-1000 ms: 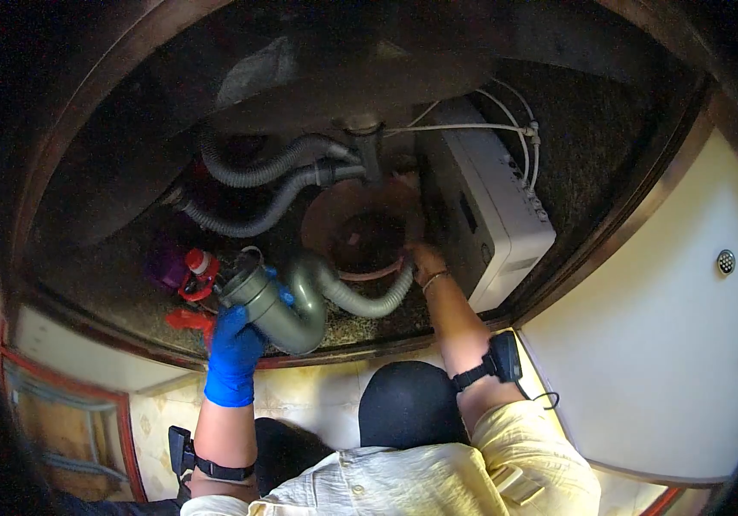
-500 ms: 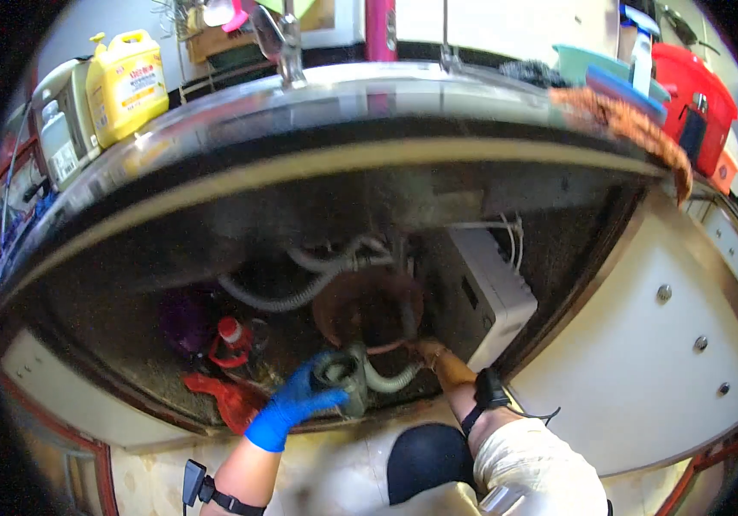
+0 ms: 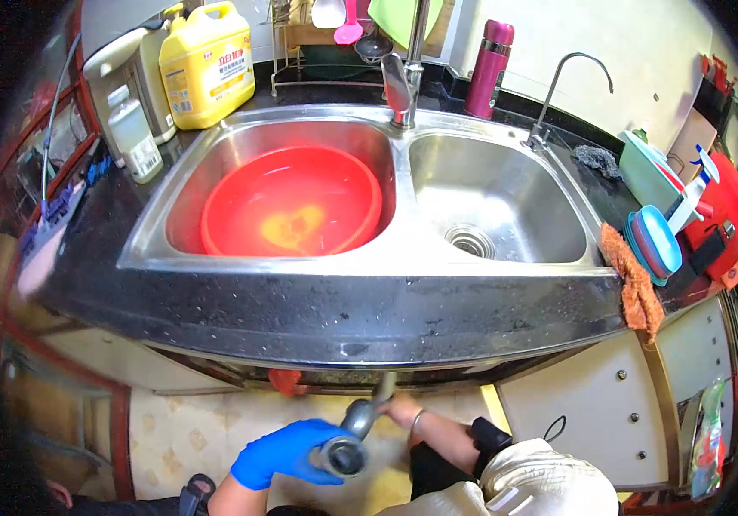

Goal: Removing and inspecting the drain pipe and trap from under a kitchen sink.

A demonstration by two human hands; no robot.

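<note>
My left hand, in a blue rubber glove, is wrapped round a grey plastic drain trap, its round open mouth turned up toward me. Running from the trap toward the cabinet front is a paler drain hose, slightly blurred. My bare right hand, with a bracelet at the wrist, is closed round this hose close to the trap. Both hands are in front of the cabinet, below the counter edge. The far end of the hose is hidden under the counter.
Above is a double steel sink. A red basin with liquid stands in its left bowl. The black counter edge overhangs my hands. An orange cloth hangs at the right; a yellow jug stands back left.
My view has risen from the cabinet inside to the sink top. The drain trap and both hands have come out from under the counter toward me; the trap's mouth now faces me.
</note>
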